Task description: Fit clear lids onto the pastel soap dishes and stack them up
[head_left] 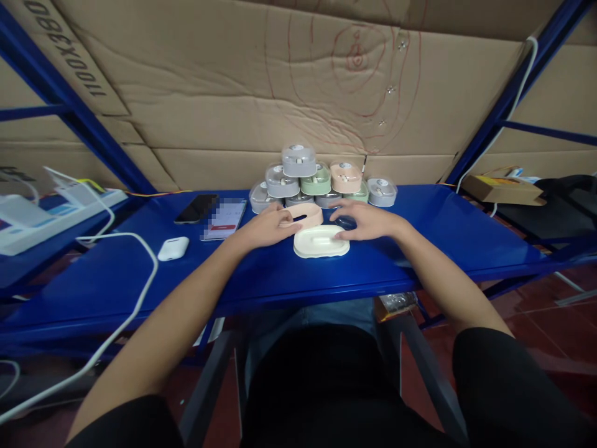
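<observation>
My left hand (pixel 272 226) is closed on the left end of a peach oval piece (pixel 308 213) with a dark slot in its middle. In front of that piece, a cream oval tray (pixel 321 241) with a raised centre lies on the blue table. My right hand (pixel 370 220) has its thumb and fingers curved and apart, with the thumb at the tray's right edge. Between that thumb and the fingers a dark, glossy, see-through piece (pixel 346 221) shows; whether the hand touches it I cannot tell.
Behind my hands, several clear-lidded oval boxes (pixel 299 162) in grey, green and peach are stacked. To the left lie a dark phone (pixel 196 209), a lit phone (pixel 224 220) and a white earbud case (pixel 173 249). A white cable (pixel 144 292) crosses the left side.
</observation>
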### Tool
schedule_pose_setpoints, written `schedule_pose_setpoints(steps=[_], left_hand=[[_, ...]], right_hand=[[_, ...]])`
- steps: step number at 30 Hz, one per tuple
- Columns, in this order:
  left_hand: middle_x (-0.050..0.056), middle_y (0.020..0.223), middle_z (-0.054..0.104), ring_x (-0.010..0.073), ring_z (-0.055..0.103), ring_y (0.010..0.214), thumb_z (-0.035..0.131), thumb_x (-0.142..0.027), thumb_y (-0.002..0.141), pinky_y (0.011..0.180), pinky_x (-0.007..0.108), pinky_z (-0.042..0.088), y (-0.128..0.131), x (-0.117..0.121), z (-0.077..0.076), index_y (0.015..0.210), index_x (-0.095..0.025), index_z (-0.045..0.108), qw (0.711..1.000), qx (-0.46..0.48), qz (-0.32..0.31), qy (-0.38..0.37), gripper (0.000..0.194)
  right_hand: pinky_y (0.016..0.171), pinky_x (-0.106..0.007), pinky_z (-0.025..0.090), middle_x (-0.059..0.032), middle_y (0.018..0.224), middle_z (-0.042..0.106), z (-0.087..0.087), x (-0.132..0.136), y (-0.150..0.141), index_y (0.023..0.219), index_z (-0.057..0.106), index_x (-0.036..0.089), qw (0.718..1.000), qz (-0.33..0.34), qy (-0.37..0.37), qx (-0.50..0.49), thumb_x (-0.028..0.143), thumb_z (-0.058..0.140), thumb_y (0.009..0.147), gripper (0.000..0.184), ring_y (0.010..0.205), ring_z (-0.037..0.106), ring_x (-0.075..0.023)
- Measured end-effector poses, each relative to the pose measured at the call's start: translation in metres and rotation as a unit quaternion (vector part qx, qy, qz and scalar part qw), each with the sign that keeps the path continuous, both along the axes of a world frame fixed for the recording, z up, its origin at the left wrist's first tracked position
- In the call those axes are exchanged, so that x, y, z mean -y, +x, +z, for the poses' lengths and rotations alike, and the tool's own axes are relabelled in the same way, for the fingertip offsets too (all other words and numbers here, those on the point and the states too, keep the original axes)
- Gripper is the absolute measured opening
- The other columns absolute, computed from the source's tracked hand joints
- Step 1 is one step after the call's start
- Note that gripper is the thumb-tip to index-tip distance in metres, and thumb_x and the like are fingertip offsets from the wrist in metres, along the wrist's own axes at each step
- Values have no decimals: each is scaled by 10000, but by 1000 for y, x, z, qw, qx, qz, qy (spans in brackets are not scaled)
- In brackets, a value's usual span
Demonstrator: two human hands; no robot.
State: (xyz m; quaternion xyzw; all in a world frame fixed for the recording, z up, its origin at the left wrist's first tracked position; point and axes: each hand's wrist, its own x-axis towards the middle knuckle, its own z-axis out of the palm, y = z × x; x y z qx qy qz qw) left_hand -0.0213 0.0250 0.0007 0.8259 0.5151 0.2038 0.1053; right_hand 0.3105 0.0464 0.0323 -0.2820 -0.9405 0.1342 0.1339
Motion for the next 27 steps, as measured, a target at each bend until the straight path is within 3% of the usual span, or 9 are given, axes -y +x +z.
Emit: schedule_pose_setpoints(steps=[3, 7, 14, 19, 22, 24, 27], left_hand=[[157, 1126, 725, 380, 726, 1110, 570, -790, 936, 1079, 548, 578, 0, 0, -1, 1011, -207, 797, 1000, -8, 2, 6, 630], [145, 1111, 740, 377, 723, 1120, 591, -765, 940, 1061, 540, 586, 0, 0, -1, 995, -219, 799, 1000, -2, 2, 7, 588], [166, 1159, 731, 403, 720, 1184, 594, -805, 934, 1105, 565, 579, -2, -1, -2, 1041, -197, 815, 1000, -3, -6, 7, 656], [150, 1174, 728, 401, 711, 1194, 728, -797, 855, 1132, 555, 567, -4, 0, -1, 1014, -210, 821, 1000, 14, -10, 2, 614], [146, 1163, 739, 407, 704, 1208, 752, -758, 854, 1134, 566, 563, -5, -1, 0, 1042, -212, 819, 1000, 5, -18, 7, 581], [156, 1178, 744, 413, 705, 1219, 746, -744, 868, 1136, 573, 561, -4, -1, 1, 1069, -201, 818, 1000, -2, -21, 7, 584], [167, 1198, 742, 418, 705, 1231, 763, -704, 866, 1154, 581, 550, -3, 0, 3, 1058, -189, 817, 1000, 9, -18, 9, 552]], right_hand=[[1286, -547, 493, -155, 1623, 647, -4, 10, -15, 1357, 799, 214, 1000, -1, -4, 7, 662, 861, 872, 662, 1487, 629, -385], [1250, -560, 523, -141, 1543, 704, -8, 10, -21, 1398, 780, 235, 999, 4, -16, 34, 619, 965, 762, 766, 1420, 663, -395], [1255, -578, 504, -146, 1451, 754, 1, 7, -7, 1287, 802, 232, 996, 24, -46, 67, 619, 992, 701, 728, 1485, 623, -426], [1174, -529, 553, -108, 1389, 793, 14, 5, 5, 1262, 799, 250, 997, 28, -64, 29, 693, 913, 768, 674, 1323, 717, -369], [1119, -532, 575, -126, 1311, 821, 17, -5, 16, 1246, 798, 226, 998, -55, -1, -10, 660, 793, 904, 552, 1212, 759, -359], [1122, -574, 568, -166, 1318, 817, 14, -14, 22, 1285, 788, 203, 990, -132, 45, 14, 590, 760, 940, 519, 1227, 756, -397], [1094, -607, 584, -228, 1373, 786, 6, -25, 26, 1391, 745, 159, 974, -195, 28, 111, 581, 821, 886, 663, 1254, 742, -457]])
